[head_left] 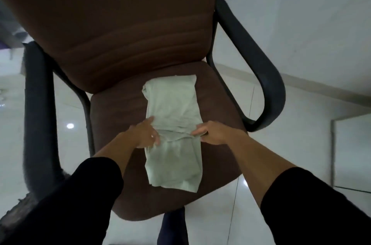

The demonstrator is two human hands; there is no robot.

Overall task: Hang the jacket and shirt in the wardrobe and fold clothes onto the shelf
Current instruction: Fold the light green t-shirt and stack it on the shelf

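Left to right. Dark left armrest of a brown office chair, above pale glossy floor tiles. The left hand, black sleeve pushed up the forearm, lies at the left edge of a pale green garment; its grip appears to pinch the cloth at a crosswise crease, thumb on top, though how deep the fingers go under the fabric cannot be told. The garment, already narrowed to a long strip, lies flat along the chair seat, running from the backrest to the front edge, its near end just overhanging. The right hand mirrors the left at the opposite edge, fingers curled onto the same crease, apparently pinching it. Beyond it, the right armrest and a white wall.

Handling, as judged: thin, light, limp cloth that holds no shape and will sag between supports; best taken at both side edges along the fold line, as here, to carry one half squarely over the other.
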